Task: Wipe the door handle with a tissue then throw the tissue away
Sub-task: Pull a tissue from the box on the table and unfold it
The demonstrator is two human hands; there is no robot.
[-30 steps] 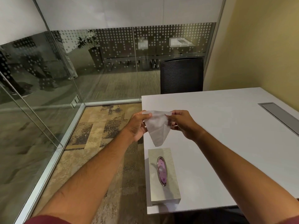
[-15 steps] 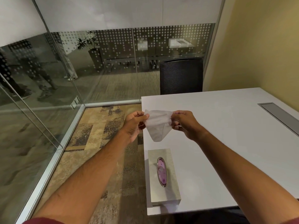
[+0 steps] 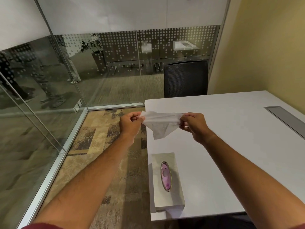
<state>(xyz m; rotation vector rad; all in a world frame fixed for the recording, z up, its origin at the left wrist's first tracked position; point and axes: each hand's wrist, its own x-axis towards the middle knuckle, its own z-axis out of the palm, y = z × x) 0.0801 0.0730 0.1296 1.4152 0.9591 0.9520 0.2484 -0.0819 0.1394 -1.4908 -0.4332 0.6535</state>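
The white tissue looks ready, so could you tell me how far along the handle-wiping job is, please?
Done: a thin white tissue is out of the silver rectangular tissue box on the white table. In hand: the left hand and right hand pinch its top corners, stretching it flat. Left: wiping the handle and binning the tissue; neither handle nor bin is in view.

glass walls (image 3: 49,76), patterned carpet (image 3: 99,142), white table (image 3: 231,129)

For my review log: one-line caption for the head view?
Both hands, left and right, stretch a tissue above the table.
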